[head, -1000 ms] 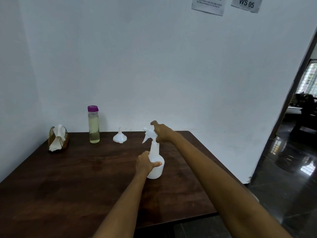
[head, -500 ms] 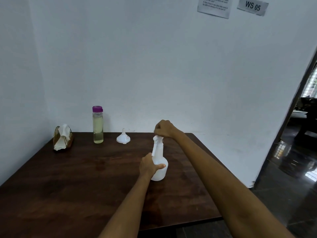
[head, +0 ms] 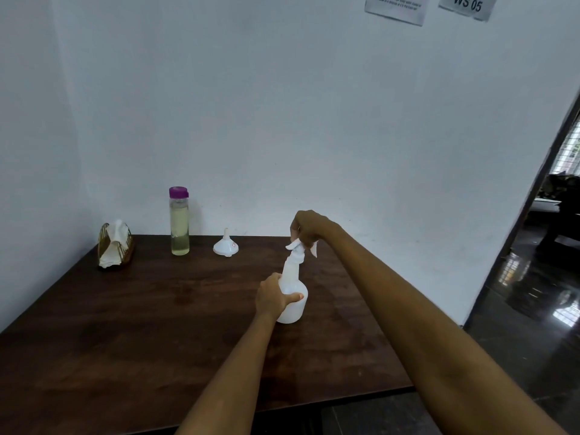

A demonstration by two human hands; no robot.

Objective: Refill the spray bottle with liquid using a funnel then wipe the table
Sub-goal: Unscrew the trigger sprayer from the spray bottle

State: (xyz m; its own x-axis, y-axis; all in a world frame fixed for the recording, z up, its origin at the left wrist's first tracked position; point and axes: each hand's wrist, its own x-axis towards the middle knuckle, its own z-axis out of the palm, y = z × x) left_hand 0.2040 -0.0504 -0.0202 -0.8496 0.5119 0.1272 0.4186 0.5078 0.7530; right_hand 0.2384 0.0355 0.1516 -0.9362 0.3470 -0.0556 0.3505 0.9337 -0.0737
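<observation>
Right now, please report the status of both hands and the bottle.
Left hand grips spray bottle body. Right hand closed on spray head. Funnel untouched by the wall. Nothing in the way.

The right hand (head: 309,229) covers most of the spray head (head: 296,248), the left hand (head: 273,298) hides the left side of the spray bottle (head: 293,296), and the text on the wall paper (head: 396,7), cut by the top edge, is too small to read.
</observation>
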